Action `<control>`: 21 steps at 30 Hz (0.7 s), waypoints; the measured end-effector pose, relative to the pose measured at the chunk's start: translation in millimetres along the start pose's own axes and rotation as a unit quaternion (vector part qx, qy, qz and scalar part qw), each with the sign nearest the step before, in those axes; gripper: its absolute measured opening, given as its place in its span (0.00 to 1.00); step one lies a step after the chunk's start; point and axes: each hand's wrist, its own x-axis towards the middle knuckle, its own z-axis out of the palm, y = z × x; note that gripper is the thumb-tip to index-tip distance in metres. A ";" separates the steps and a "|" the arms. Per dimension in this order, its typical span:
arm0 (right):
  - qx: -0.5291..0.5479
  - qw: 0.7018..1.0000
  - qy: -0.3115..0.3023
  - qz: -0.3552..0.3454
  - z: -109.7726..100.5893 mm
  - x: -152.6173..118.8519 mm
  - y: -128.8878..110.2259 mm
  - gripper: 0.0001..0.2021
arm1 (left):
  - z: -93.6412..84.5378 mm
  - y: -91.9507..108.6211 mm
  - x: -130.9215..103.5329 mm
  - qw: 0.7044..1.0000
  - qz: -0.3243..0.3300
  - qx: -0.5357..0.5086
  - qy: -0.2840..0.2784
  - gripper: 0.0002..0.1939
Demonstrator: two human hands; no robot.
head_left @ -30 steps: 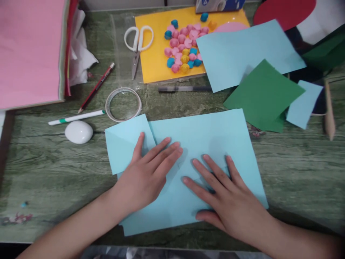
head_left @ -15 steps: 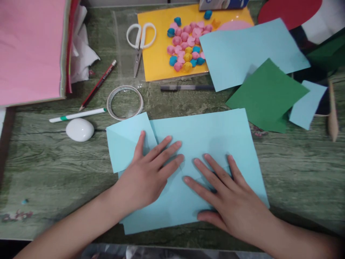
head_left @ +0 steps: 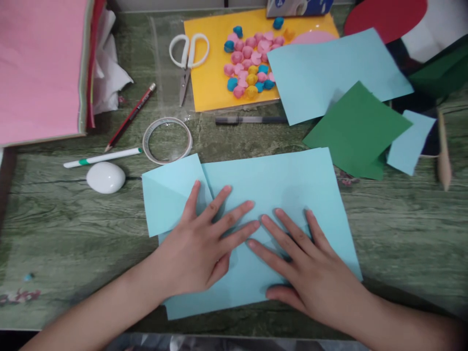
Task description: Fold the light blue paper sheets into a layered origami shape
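Observation:
Two or more light blue paper sheets (head_left: pixel 285 180) lie stacked, slightly out of line, on the wood-grain table. A smaller light blue paper square (head_left: pixel 168 195) with a diagonal crease overlaps their left side. My left hand (head_left: pixel 204 243) rests palm down with fingers spread, partly on the square and partly on the large sheet. Flat on the right half of the large sheet lies my right hand (head_left: pixel 310 263), fingers apart. The fingertips of both hands come close together near the middle of the sheet. Neither hand grips anything.
Behind the sheets are a tape roll (head_left: pixel 144 141), white-handled scissors (head_left: pixel 188 53), a pencil (head_left: pixel 129 117), a marker (head_left: pixel 102 157), a white egg-shaped object (head_left: pixel 106 178) and a black pen (head_left: pixel 252 120). Small paper flowers (head_left: pixel 248 53) lie on yellow paper (head_left: pixel 206 97). Green paper (head_left: pixel 358 131) sits right.
My left hand has shifted slightly right and down, its fingers more spread, its fingertips now close to my right hand's. My right hand stays nearly still. The whole view has shifted slightly.

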 end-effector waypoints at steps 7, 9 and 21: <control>-0.008 1.000 0.008 -0.012 0.7 0.0 -0.3 0.34 | -2.2 -0.3 0.3 1.000 -0.007 -0.011 -0.027 0.33; -0.011 1.000 0.010 -0.013 0.1 -0.1 -0.2 0.34 | -2.3 -0.6 0.4 1.000 -0.008 -0.009 -0.026 0.33; -0.003 1.000 -0.002 -0.006 -0.2 0.2 -0.2 0.37 | 0.9 -4.5 -0.4 0.999 -0.031 -0.024 0.019 0.30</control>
